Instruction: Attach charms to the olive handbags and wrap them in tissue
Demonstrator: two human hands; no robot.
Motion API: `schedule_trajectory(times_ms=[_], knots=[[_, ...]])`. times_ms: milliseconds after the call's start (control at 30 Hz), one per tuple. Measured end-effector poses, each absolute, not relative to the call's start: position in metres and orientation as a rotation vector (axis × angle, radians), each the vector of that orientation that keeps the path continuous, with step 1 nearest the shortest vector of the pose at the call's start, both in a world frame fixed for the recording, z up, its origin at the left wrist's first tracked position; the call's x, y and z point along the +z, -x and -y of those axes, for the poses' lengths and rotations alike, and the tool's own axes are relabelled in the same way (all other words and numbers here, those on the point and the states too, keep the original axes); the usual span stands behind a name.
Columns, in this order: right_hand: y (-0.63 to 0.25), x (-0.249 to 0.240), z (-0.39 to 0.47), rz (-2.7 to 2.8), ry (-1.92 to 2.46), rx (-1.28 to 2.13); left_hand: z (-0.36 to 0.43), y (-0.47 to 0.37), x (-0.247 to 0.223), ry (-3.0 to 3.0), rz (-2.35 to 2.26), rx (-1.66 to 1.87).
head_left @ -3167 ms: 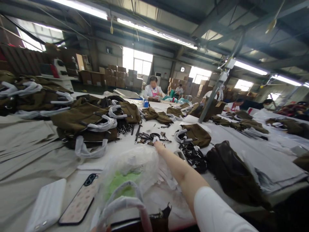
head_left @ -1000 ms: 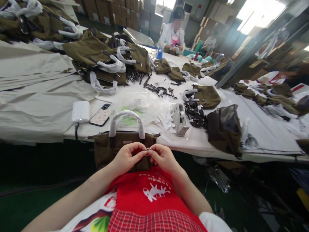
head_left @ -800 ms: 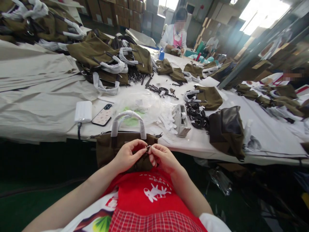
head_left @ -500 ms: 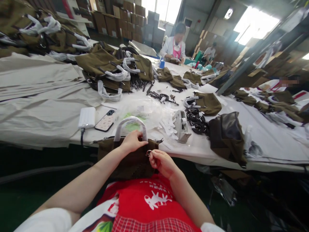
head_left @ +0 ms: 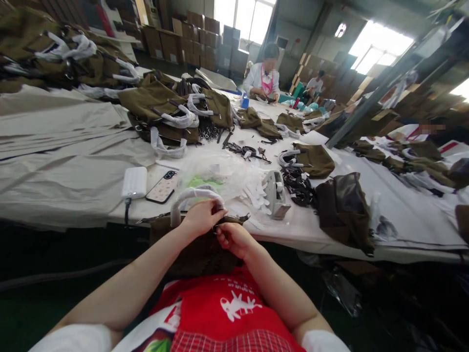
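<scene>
An olive-brown bag (head_left: pixel 205 254) hangs at the table's front edge, against the red apron. Its arched handle (head_left: pixel 194 193) is wrapped in white. My left hand (head_left: pixel 203 215) is closed round the right foot of that handle. Just below and to the right, my right hand (head_left: pixel 232 238) pinches a small metal ring (head_left: pixel 215 230) on the front of the bag; the ring is partly hidden by the fingers. The two hands are almost touching. Clasps show at both ends of the bag's top edge.
A white power bank (head_left: pixel 134 182) and a phone (head_left: pixel 161 187) lie on the left. Behind the bag are clear plastic (head_left: pixel 220 168) and a grey device (head_left: pixel 275 193). Black straps (head_left: pixel 298 188) and a dark bag (head_left: pixel 344 210) are on the right. A person (head_left: pixel 266 78) works across the table.
My right hand has moved left and slightly up with the ring, closer to my left hand. The handle leans a little more to the left.
</scene>
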State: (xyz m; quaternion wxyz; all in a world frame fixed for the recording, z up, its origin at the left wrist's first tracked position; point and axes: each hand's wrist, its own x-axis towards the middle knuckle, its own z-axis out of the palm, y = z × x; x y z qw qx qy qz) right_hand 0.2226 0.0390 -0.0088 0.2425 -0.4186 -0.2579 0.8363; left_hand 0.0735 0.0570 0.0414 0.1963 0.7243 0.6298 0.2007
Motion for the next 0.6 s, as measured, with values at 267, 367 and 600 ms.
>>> schedule_trajectory(times_ms=[267, 367, 600], knots=[[-0.211, -0.010, -0.033, 0.425, 1.064, 2.188, -0.021, -0.073, 0.030, -2.068, -1.881, 0.717], [-0.206, -0.009, -0.024, 0.290, 0.946, 2.114, -0.019, -0.071, 0.019, -1.891, -1.787, 0.965], [-0.212, -0.013, -0.025, 0.522, 0.955, 2.126, -0.023, -0.065, 0.014, -1.333, -1.489, 1.210]])
